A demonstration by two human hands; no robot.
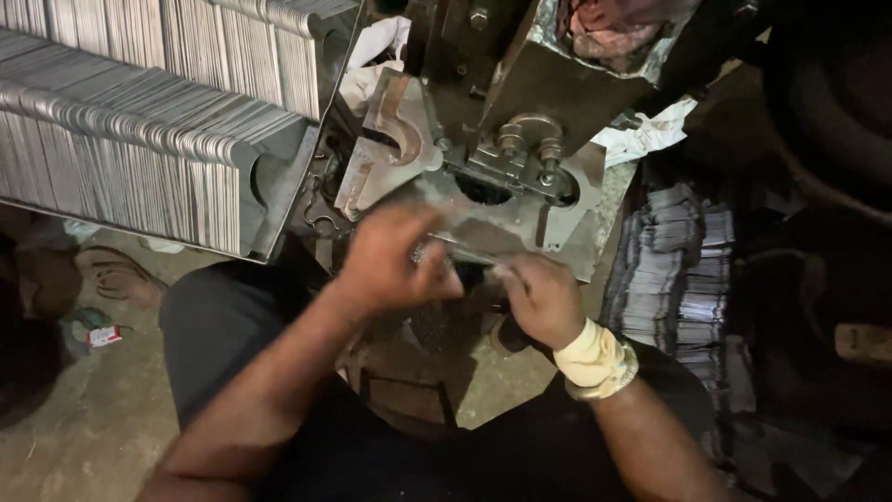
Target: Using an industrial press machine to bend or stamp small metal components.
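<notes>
My left hand (395,260) and my right hand (539,297) meet just in front of a metal press machine (502,121). Both hands pinch a thin flat metal piece (465,251) between them, though motion blur hides its exact shape. The piece lies at the front edge of the machine's steel base plate (557,228). A cloth wrap and a metal bangle (599,363) circle my right wrist. My dark-trousered legs frame the space below the hands.
Long rows of stacked thin metal plates (139,130) fill a tray at the left. Another pile of stamped plates (674,270) sits on the right. White rags (646,135) lie beside the machine. A sandalled foot (116,274) and a small packet (104,336) rest on the concrete floor.
</notes>
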